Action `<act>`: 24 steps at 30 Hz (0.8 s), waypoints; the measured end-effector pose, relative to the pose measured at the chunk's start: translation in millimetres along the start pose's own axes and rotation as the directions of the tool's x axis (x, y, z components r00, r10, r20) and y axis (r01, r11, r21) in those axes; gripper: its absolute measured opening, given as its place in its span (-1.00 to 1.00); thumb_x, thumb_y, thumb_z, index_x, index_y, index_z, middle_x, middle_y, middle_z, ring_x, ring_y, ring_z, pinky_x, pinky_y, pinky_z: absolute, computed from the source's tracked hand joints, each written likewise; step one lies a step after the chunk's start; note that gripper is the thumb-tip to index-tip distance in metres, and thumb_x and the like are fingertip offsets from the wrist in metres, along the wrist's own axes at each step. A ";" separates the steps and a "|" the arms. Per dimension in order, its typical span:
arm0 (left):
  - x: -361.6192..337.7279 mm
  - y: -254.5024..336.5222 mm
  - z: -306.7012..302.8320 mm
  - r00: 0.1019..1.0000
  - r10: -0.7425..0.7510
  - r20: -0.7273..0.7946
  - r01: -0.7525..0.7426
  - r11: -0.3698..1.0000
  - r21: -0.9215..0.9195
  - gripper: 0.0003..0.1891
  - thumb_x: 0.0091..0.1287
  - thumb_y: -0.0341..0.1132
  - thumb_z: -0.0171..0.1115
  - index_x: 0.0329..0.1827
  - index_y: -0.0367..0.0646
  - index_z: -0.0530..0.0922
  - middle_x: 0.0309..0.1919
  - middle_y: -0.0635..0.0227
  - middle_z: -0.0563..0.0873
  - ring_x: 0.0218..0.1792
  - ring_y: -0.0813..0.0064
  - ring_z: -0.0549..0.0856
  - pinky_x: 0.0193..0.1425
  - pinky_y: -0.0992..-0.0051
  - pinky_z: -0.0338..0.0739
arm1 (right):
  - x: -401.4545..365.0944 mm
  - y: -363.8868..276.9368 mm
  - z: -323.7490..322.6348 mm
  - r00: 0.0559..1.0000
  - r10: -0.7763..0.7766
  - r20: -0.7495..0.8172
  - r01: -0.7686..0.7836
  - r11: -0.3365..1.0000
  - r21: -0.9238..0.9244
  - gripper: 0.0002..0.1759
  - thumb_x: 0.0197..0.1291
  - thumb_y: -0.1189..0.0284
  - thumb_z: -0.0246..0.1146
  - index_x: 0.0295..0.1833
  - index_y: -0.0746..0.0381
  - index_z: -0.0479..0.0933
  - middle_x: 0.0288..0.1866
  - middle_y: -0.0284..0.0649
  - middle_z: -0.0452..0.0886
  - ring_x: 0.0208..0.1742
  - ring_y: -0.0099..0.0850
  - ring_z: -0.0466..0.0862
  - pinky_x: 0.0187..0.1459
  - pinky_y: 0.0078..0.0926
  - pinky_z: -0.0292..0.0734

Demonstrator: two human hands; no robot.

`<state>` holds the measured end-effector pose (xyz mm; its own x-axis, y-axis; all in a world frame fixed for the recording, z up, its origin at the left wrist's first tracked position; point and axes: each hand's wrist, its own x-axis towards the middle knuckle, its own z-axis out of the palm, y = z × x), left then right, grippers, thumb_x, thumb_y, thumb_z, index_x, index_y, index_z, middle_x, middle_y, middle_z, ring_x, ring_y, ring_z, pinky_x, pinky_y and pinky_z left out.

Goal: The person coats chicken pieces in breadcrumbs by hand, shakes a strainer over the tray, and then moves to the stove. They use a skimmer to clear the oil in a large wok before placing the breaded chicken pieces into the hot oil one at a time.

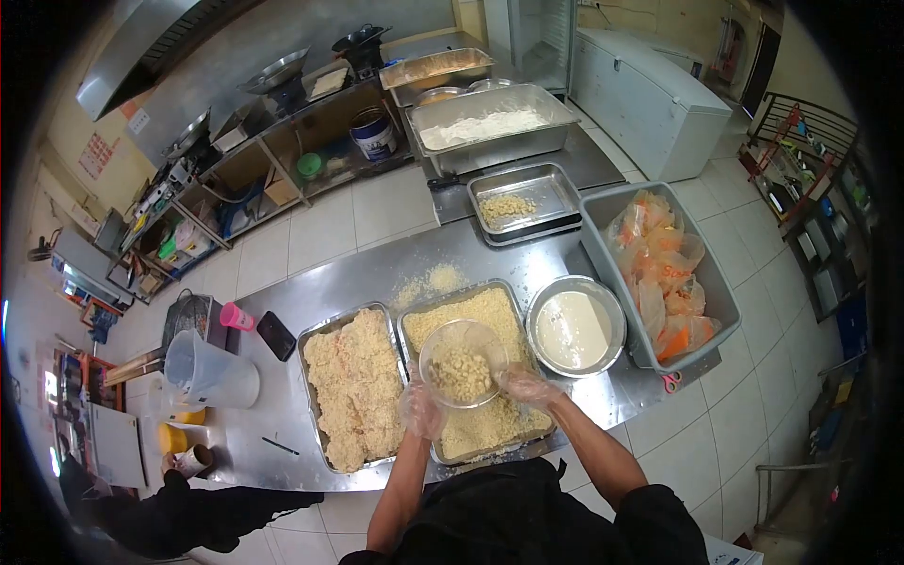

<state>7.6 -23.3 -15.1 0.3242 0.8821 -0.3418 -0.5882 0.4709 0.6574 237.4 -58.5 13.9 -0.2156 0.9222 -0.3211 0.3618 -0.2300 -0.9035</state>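
Observation:
Between my two gloved hands I hold a clear plastic bowl with crumb-coated pieces inside it. My left hand grips its lower left rim, and my right hand grips its right side. The bowl is above a metal tray of yellowish breadcrumbs, hiding the tray's middle. Left of it, a second metal tray holds large breaded pieces. To the right stands a round metal bowl of pale batter.
A grey bin with filled plastic bags stands on the right. Behind are a small tray and a deep pan of flour. On the left are a phone, a pink cup, a plastic bucket and another person's dark sleeve.

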 end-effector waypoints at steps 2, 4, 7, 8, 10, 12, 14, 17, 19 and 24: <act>2.9 0.2 7.2 0.999 0.018 -0.036 -0.014 0.996 0.083 -0.36 0.27 0.13 -0.27 0.28 -0.12 0.04 0.23 0.20 0.19 0.23 0.31 0.22 0.28 0.36 0.15 | 8.8 21.3 2.7 0.998 -0.039 -0.051 0.035 0.997 -0.073 -0.59 0.16 0.17 -0.10 -0.26 0.34 0.41 -0.50 -0.05 0.45 -0.43 -0.27 0.44 -0.33 -0.26 0.34; -7.8 12.6 32.5 0.999 -0.037 0.023 0.038 0.998 -0.048 -0.33 0.26 0.15 -0.29 0.29 -0.13 0.02 0.24 0.20 0.18 0.24 0.32 0.21 0.30 0.37 0.11 | 11.6 22.1 -0.5 0.999 -0.038 -0.031 0.035 0.996 -0.080 -0.56 0.16 0.15 -0.10 -0.21 0.35 0.40 -0.45 -0.08 0.46 -0.40 -0.29 0.44 -0.32 -0.31 0.36; -0.4 5.1 16.6 1.000 0.005 -0.022 -0.005 1.000 0.009 -0.33 0.26 0.16 -0.29 0.29 -0.14 0.02 0.23 0.21 0.19 0.22 0.31 0.23 0.28 0.35 0.14 | 7.4 9.7 -4.5 0.997 0.052 0.063 -0.051 0.999 -0.016 -0.51 0.16 0.13 -0.10 -0.08 0.37 0.39 -0.30 -0.08 0.48 -0.29 -0.35 0.46 -0.26 -0.43 0.38; 0.6 5.5 19.6 0.997 0.046 -0.057 -0.042 0.997 0.063 -0.33 0.26 0.16 -0.29 0.28 -0.14 0.03 0.23 0.21 0.19 0.21 0.31 0.25 0.27 0.34 0.16 | 12.4 13.5 -5.0 0.992 0.093 0.081 -0.091 0.995 -0.029 -0.51 0.16 0.13 -0.09 -0.07 0.36 0.38 -0.30 -0.08 0.48 -0.28 -0.36 0.46 -0.24 -0.43 0.38; -4.5 8.1 23.4 0.998 -0.022 -0.066 0.026 0.998 0.057 -0.34 0.26 0.15 -0.27 0.27 -0.16 0.05 0.22 0.22 0.21 0.21 0.31 0.25 0.28 0.33 0.14 | 15.3 19.2 -4.8 0.999 0.038 0.030 -0.036 0.997 -0.063 -0.54 0.18 0.14 -0.14 -0.15 0.34 0.37 -0.37 -0.04 0.46 -0.31 -0.31 0.45 -0.24 -0.34 0.36; -4.4 8.0 20.2 0.997 -0.005 -0.079 0.010 0.997 0.072 -0.33 0.25 0.17 -0.26 0.25 -0.18 0.10 0.18 0.22 0.26 0.18 0.33 0.29 0.26 0.35 0.16 | 4.5 8.4 -2.8 0.998 -0.058 -0.017 0.056 0.991 -0.123 -0.54 0.20 0.12 -0.22 -0.26 0.33 0.35 -0.45 0.00 0.43 -0.36 -0.24 0.43 -0.24 -0.20 0.33; 4.8 -1.4 12.1 0.990 0.111 -0.091 -0.104 0.991 0.085 -0.29 0.22 0.23 -0.26 0.21 -0.20 0.17 0.11 0.21 0.37 0.12 0.37 0.36 0.21 0.42 0.22 | -3.3 -29.2 -15.0 0.993 0.041 0.110 -0.015 0.973 -0.229 -0.50 0.21 0.08 -0.25 -0.25 0.31 0.36 -0.41 0.01 0.43 -0.33 -0.24 0.43 -0.17 -0.18 0.32; -2.8 10.0 18.4 0.989 -0.031 0.145 0.057 0.982 -0.178 -0.39 0.29 0.08 -0.24 0.26 -0.17 0.06 0.21 0.25 0.22 0.22 0.31 0.23 0.31 0.33 0.07 | 6.2 18.1 -7.8 0.986 0.027 0.164 -0.007 0.992 -0.125 -0.43 0.18 -0.02 -0.19 -0.06 0.29 0.34 -0.18 0.01 0.42 -0.12 -0.28 0.41 0.00 -0.27 0.28; 13.1 -9.7 -13.9 0.993 0.049 0.106 -0.047 0.999 -0.020 -0.37 0.29 0.10 -0.26 0.27 -0.17 0.05 0.23 0.26 0.19 0.24 0.32 0.18 0.32 0.34 0.03 | 10.1 36.4 -8.9 0.993 0.036 0.115 -0.042 0.998 0.045 -0.36 0.13 -0.07 -0.10 0.07 0.28 0.28 -0.07 -0.05 0.41 -0.04 -0.31 0.41 0.02 -0.35 0.30; 1.9 3.4 6.5 0.998 0.070 -0.001 -0.069 0.991 0.113 -0.28 0.25 0.20 -0.32 0.30 -0.18 -0.01 0.28 0.24 0.10 0.31 0.33 0.05 0.32 0.34 -0.11 | 13.5 -44.7 -85.6 0.993 0.098 0.064 -0.114 0.932 0.344 -0.25 0.06 -0.05 0.05 0.21 0.28 0.16 0.04 -0.15 0.38 -0.01 -0.31 0.41 -0.03 -0.33 0.37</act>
<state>11.1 -20.1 -9.2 0.2816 0.9128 -0.2958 -0.5219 0.4044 0.7511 295.9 -9.2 74.3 -0.2366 0.8735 -0.4254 0.0500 -0.4263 -0.9032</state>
